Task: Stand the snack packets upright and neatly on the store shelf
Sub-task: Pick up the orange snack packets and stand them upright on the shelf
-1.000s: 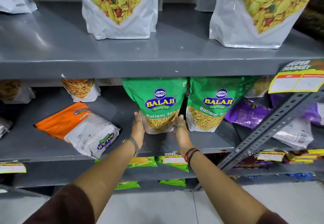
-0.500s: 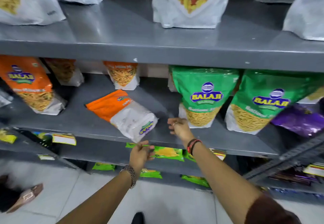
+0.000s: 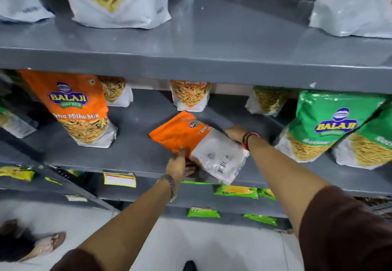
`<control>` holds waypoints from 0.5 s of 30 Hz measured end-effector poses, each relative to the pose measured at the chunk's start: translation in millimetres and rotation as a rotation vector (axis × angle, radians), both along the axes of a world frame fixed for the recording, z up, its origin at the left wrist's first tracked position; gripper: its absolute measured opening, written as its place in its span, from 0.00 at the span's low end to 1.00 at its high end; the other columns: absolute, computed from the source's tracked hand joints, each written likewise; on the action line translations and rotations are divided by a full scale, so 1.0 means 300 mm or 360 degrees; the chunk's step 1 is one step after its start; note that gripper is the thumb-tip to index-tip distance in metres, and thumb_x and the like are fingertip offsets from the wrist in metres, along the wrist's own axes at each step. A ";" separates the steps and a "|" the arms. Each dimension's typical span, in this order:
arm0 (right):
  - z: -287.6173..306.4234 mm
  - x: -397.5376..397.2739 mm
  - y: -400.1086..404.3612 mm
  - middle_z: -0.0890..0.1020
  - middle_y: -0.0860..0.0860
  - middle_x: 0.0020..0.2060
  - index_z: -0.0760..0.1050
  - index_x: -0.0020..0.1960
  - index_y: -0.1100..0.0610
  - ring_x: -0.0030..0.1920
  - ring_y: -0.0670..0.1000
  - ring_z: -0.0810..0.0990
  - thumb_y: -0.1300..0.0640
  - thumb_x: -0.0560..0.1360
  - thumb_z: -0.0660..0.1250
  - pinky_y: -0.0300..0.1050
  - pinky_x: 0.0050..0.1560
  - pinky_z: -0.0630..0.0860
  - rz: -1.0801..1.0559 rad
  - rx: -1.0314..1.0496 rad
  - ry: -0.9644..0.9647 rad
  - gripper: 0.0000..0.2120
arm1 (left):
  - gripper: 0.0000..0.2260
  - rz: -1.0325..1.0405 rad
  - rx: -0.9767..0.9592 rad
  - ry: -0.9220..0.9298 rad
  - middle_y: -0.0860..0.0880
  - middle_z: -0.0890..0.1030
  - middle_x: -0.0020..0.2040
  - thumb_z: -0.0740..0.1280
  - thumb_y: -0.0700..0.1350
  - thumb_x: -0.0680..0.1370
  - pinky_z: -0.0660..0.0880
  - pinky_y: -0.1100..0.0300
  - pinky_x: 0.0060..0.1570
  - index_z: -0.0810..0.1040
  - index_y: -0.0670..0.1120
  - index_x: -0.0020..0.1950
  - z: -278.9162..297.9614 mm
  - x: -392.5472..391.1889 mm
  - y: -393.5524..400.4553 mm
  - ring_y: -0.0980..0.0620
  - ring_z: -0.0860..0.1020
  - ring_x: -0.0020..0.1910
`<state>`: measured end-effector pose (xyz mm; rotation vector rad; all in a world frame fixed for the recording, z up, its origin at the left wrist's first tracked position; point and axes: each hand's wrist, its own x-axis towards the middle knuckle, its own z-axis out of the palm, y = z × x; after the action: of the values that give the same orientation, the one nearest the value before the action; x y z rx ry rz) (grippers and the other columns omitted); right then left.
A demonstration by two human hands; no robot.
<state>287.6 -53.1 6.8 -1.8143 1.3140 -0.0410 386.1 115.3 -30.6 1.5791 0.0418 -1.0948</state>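
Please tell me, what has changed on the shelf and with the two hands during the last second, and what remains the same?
Both hands left the upright green packet and moved left to the fallen orange packet. The left hand now grips its near edge; the right hand is on its far side. It seems to be lifting at the front, though still lying down. The green packet and the upright orange packet stayed standing.
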 end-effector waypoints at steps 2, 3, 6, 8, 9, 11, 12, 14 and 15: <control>-0.011 0.039 0.002 0.72 0.59 0.69 0.70 0.66 0.61 0.66 0.58 0.71 0.57 0.78 0.57 0.45 0.61 0.67 -0.0078 0.0002 -0.0006 0.19 | 0.22 -0.0014 -0.0022 0.0041 0.32 0.75 0.63 0.61 0.50 0.78 0.76 0.51 0.39 0.67 0.35 0.66 -0.007 0.036 -0.011 0.42 0.78 0.37; -0.015 0.047 0.006 0.73 0.58 0.67 0.71 0.66 0.61 0.65 0.58 0.72 0.58 0.78 0.57 0.45 0.59 0.68 -0.0151 0.0033 -0.0040 0.18 | 0.21 -0.0009 -0.0033 0.0034 0.33 0.74 0.64 0.61 0.48 0.79 0.76 0.49 0.41 0.67 0.36 0.66 -0.015 0.044 -0.011 0.38 0.79 0.43; -0.034 0.048 0.011 0.78 0.56 0.55 0.75 0.60 0.66 0.57 0.58 0.78 0.60 0.75 0.62 0.48 0.54 0.73 -0.0271 0.0005 -0.0075 0.16 | 0.16 0.0034 -0.0107 -0.0060 0.36 0.75 0.64 0.63 0.47 0.78 0.76 0.47 0.49 0.72 0.39 0.62 -0.029 0.056 0.018 0.37 0.77 0.56; -0.019 0.041 0.013 0.80 0.57 0.44 0.80 0.51 0.67 0.42 0.55 0.79 0.60 0.73 0.66 0.47 0.42 0.74 -0.0317 -0.0030 -0.0190 0.12 | 0.10 0.0101 -0.0190 -0.0169 0.36 0.80 0.58 0.64 0.50 0.77 0.78 0.45 0.52 0.76 0.43 0.49 -0.004 0.066 0.032 0.41 0.79 0.50; -0.007 0.039 0.015 0.80 0.55 0.38 0.81 0.45 0.65 0.38 0.52 0.77 0.61 0.71 0.67 0.44 0.38 0.72 -0.0375 -0.0039 -0.0300 0.08 | 0.10 0.0137 -0.0228 -0.0242 0.37 0.82 0.54 0.65 0.51 0.76 0.78 0.43 0.54 0.77 0.45 0.43 0.020 0.076 0.034 0.41 0.80 0.49; 0.022 0.046 0.026 0.77 0.47 0.25 0.77 0.33 0.60 0.28 0.43 0.74 0.65 0.71 0.66 0.36 0.28 0.69 -0.0512 -0.0018 -0.0586 0.09 | 0.09 0.0201 -0.0363 -0.0386 0.41 0.83 0.47 0.66 0.52 0.75 0.77 0.40 0.56 0.79 0.49 0.39 0.080 0.105 0.033 0.40 0.81 0.51; 0.041 0.052 0.040 0.75 0.43 0.20 0.74 0.30 0.57 0.23 0.39 0.71 0.68 0.72 0.63 0.33 0.23 0.66 -0.0570 0.0001 -0.0711 0.13 | 0.08 0.0215 -0.0453 -0.0456 0.43 0.84 0.47 0.66 0.51 0.75 0.76 0.40 0.57 0.80 0.50 0.39 0.110 0.123 0.031 0.41 0.81 0.52; 0.070 0.063 0.070 0.75 0.43 0.19 0.73 0.30 0.54 0.21 0.39 0.70 0.72 0.71 0.57 0.30 0.22 0.65 -0.0624 -0.0018 -0.0823 0.18 | 0.08 0.0231 -0.0631 -0.0556 0.47 0.84 0.44 0.66 0.49 0.76 0.77 0.45 0.56 0.81 0.50 0.39 0.162 0.162 0.021 0.46 0.81 0.49; 0.080 0.065 0.081 0.76 0.46 0.23 0.72 0.30 0.54 0.25 0.42 0.71 0.73 0.70 0.54 0.32 0.24 0.67 -0.0626 -0.0043 -0.0856 0.19 | 0.08 0.0236 -0.0711 -0.0599 0.52 0.84 0.41 0.66 0.48 0.76 0.78 0.50 0.54 0.81 0.51 0.38 0.187 0.183 0.013 0.51 0.80 0.45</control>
<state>307.2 -28.8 30.8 -1.3996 1.2475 -0.7114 441.0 119.3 25.6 1.3256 -0.3140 -0.6230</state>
